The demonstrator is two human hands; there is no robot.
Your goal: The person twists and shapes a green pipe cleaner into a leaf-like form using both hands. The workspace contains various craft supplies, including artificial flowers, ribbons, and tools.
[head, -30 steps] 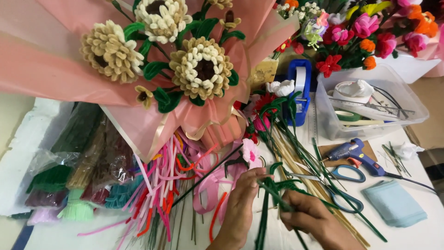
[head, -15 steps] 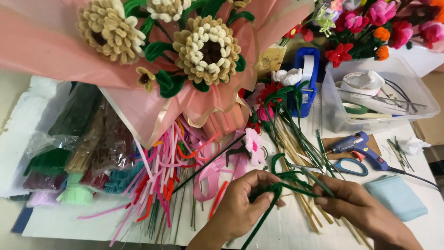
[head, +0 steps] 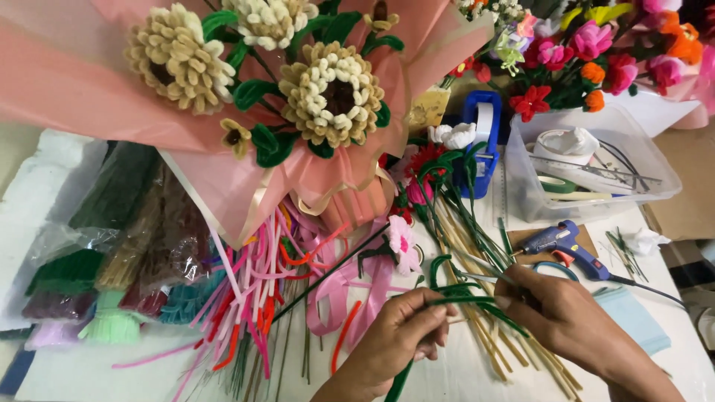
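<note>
My left hand (head: 395, 339) pinches a dark green pipe cleaner (head: 454, 300) near its bent end, and my right hand (head: 566, 320) grips the same green pipe cleaner from the right side. The stem runs down past my left wrist. Both hands work over a spread of wooden sticks (head: 514, 350) and green stems. A small pink pipe-cleaner flower (head: 402, 242) lies just above my left hand.
A pink-wrapped bouquet of cream pipe-cleaner flowers (head: 328, 89) looms at top. Loose pink and orange pipe cleaners (head: 253, 290) and bagged bundles (head: 112, 246) lie left. A blue glue gun (head: 566, 242), clear plastic box (head: 655, 179), blue tape dispenser (head: 480, 141) and colourful flowers (head: 596, 52) sit right.
My hands came closer together on the green pipe cleaner and rose slightly toward the table's middle; its end is now bent into a loop between them.
</note>
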